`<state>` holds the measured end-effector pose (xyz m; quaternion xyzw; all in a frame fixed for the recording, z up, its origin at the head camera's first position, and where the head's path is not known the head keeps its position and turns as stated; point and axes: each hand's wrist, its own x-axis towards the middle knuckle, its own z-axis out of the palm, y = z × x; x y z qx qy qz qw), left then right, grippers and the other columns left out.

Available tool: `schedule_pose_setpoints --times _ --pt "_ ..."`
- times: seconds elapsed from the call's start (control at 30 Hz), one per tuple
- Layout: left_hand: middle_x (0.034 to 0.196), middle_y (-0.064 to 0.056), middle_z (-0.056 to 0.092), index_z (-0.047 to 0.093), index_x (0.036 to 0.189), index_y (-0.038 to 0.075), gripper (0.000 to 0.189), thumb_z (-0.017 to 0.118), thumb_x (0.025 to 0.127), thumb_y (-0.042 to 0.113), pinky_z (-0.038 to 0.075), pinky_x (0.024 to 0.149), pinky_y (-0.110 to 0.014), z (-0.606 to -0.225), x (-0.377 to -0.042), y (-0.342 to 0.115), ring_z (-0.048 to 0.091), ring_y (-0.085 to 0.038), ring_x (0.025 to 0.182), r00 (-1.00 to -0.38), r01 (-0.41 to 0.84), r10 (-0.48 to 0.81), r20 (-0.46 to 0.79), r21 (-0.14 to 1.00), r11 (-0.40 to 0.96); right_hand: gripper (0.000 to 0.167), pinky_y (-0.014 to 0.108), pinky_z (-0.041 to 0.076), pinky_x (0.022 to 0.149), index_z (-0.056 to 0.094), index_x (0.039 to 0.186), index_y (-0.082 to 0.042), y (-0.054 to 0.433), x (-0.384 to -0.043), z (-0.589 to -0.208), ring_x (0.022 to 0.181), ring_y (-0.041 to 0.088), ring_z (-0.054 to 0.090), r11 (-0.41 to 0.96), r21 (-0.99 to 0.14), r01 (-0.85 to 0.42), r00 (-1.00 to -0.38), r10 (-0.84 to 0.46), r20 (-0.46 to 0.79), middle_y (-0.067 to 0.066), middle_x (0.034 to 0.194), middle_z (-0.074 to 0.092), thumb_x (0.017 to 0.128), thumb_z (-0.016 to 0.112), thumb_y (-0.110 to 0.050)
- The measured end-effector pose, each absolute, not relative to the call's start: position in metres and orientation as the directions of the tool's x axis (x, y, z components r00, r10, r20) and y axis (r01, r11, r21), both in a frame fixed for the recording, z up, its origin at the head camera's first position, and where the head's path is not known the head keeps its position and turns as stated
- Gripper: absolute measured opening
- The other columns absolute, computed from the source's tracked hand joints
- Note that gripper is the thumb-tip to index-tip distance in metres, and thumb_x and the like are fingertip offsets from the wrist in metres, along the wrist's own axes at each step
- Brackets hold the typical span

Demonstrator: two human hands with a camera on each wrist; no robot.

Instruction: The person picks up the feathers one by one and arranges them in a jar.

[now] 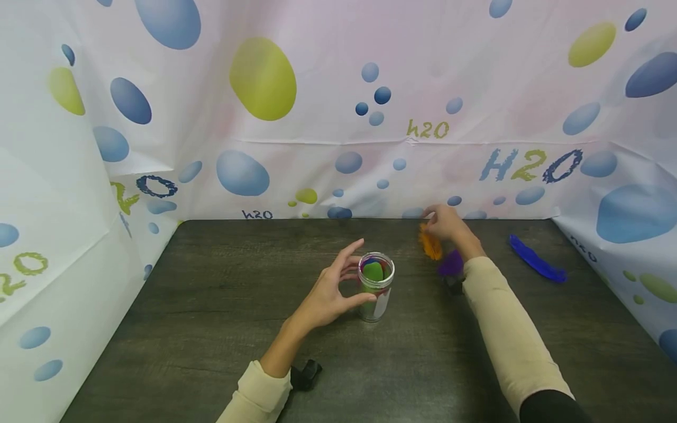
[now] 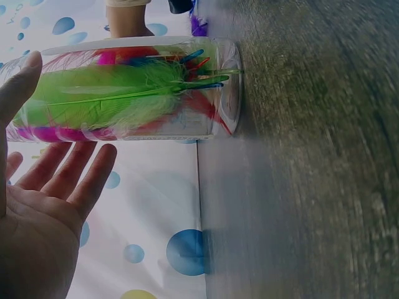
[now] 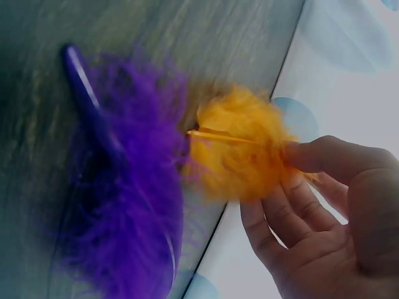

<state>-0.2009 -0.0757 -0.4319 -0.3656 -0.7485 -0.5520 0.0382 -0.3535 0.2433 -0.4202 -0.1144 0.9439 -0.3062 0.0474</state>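
A clear jar (image 1: pixel 382 304) stands upright on the dark table, with green, red, blue and pink feathers inside; a green feather (image 2: pixel 100 93) faces the left wrist camera. Around the jar's left side is my left hand (image 1: pixel 327 295), fingers spread and fairly straight, thumb across its front; whether it touches the glass I cannot tell. At the table's far edge my right hand (image 1: pixel 446 223) pinches an orange feather (image 3: pixel 234 149) by one end between thumb and fingers. Beneath the right wrist lies a purple feather (image 3: pixel 143 168), partly hidden by the sleeve in the head view.
A blue feather (image 1: pixel 536 258) lies on the table (image 1: pixel 222 305) at the right. White sheeting (image 1: pixel 317 129) printed with blue and green spots rises along the table's back and sides. A black wrist strap piece (image 1: pixel 307 375) hangs under the left sleeve.
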Motion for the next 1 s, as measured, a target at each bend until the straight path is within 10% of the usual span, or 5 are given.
schedule_pose_setpoints --times 0.63,1.0 --pt "0.134 -0.021 0.063 0.025 0.162 0.003 0.098 0.084 0.084 -0.003 0.054 0.106 -0.038 -0.431 -0.201 -0.075 0.065 -0.034 0.121 -0.735 0.582 0.507 0.451 0.803 0.129 0.033 0.057 0.056 0.098 0.062 0.127 0.013 0.245 -0.326 -0.414 0.115 0.051 0.064 0.636 -0.747 -0.195 -0.98 -0.149 0.128 0.032 0.118 0.064 0.095 0.068 0.005" --pt "0.134 -0.021 0.063 0.025 0.161 0.003 0.099 0.085 0.083 -0.004 0.053 0.107 -0.036 -0.431 -0.201 -0.075 0.064 -0.033 0.123 -0.743 0.57 0.505 0.44 0.811 0.132 0.036 0.057 0.057 0.095 0.064 0.129 0.01 0.233 -0.305 -0.404 0.107 0.047 0.07 0.601 -0.771 -0.212 -0.976 -0.083 0.204 0.031 0.115 0.071 0.096 0.072 -0.001"
